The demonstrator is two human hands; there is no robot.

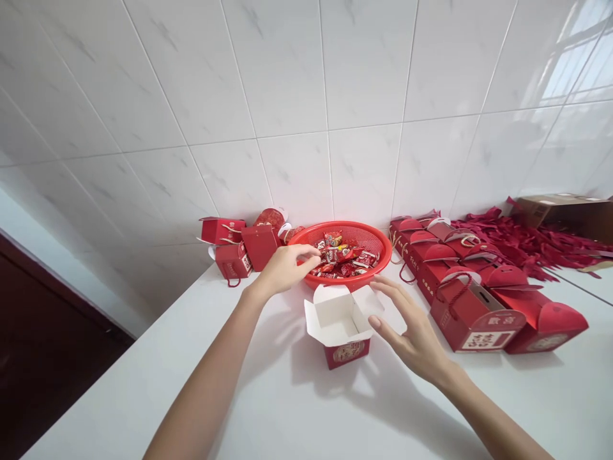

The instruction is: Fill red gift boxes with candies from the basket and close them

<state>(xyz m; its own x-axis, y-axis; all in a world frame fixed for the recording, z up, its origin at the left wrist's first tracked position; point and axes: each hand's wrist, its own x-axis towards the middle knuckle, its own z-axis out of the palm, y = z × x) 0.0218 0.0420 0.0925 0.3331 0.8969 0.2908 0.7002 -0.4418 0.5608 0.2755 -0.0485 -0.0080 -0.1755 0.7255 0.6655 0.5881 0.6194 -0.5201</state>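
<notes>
A small red box (347,353) with a white inside stands on the white table with its flaps spread open, and I see nothing inside it. Behind it is a round red plastic basket (378,239) holding many wrapped sweets (340,254). My left hand (290,265) is over the basket's left front rim, fingers apart and empty. To the right of the open box hovers my right hand (407,326), its thumb and fingers spread with nothing between them, close to the box's right flap.
Closed red boxes (479,313) stand in rows on the right. Behind them lie a heap of dark red ribbons (517,243) and a cardboard box (565,207). More red boxes (232,259) are at the back left, by the tiled wall (292,166).
</notes>
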